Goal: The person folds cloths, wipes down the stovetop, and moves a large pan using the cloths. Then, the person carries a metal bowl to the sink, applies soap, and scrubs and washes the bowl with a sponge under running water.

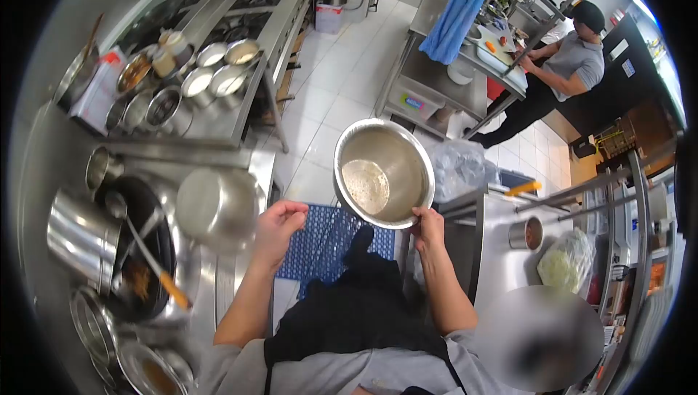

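Observation:
A deep metal pot [422, 151] hangs tilted in front of me over the floor, its mouth turned towards me. Its inner bottom is wet, with pale foamy residue. My right hand [429, 226] grips the near right rim, thumb on the edge. My left hand [276, 233] is left of the pot and apart from it, fingers loosely bent, nothing in it. Beside that hand an upside-down metal pot [218, 202] sits on the steel counter. Farther left, a ladle with an orange handle [171, 289] rests in a dark wok [145, 308].
Several metal containers [196, 86] stand on the left-hand steel table near gas burners [247, 24]. A blue mat [309, 249] lies on the tiled floor. At right are a steel counter [502, 249], a bagged vegetable [567, 260] and a small pot [525, 233]. A co-worker [574, 60] cuts food farther back.

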The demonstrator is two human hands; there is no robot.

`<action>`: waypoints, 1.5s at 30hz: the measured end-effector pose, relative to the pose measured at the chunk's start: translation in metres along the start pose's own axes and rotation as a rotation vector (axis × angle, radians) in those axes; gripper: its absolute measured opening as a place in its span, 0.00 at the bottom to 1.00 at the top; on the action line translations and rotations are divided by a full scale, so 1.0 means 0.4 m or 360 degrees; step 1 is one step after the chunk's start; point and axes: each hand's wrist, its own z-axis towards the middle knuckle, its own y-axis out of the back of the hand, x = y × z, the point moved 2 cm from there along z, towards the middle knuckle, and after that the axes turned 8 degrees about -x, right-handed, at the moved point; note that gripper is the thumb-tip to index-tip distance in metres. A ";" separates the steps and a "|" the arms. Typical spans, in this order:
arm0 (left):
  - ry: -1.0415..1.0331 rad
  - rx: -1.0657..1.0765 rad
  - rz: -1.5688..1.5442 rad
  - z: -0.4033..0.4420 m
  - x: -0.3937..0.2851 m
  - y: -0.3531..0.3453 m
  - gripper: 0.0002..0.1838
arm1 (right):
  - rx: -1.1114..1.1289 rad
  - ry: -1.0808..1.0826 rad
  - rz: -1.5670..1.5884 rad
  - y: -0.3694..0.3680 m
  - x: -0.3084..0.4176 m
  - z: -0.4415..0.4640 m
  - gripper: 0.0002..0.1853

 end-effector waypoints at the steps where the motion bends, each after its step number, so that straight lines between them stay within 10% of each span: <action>1: 0.0012 -0.0014 0.0003 0.075 -0.001 -0.023 0.09 | -0.0002 0.0005 -0.0021 -0.030 0.021 0.067 0.02; 18: -0.0022 -0.0767 -0.0105 1.125 -0.258 -0.160 0.10 | 0.0534 -0.0208 -0.0180 -0.974 0.536 0.977 0.04; 33: -0.0094 0.0241 -0.0052 2.533 -0.504 -0.582 0.19 | -0.0060 0.0070 0.0301 -1.350 0.989 1.638 0.04; 45: 0.0206 -0.0368 0.0186 3.248 -0.531 -0.720 0.21 | 0.0107 -0.0254 0.0489 -1.773 1.361 2.451 0.04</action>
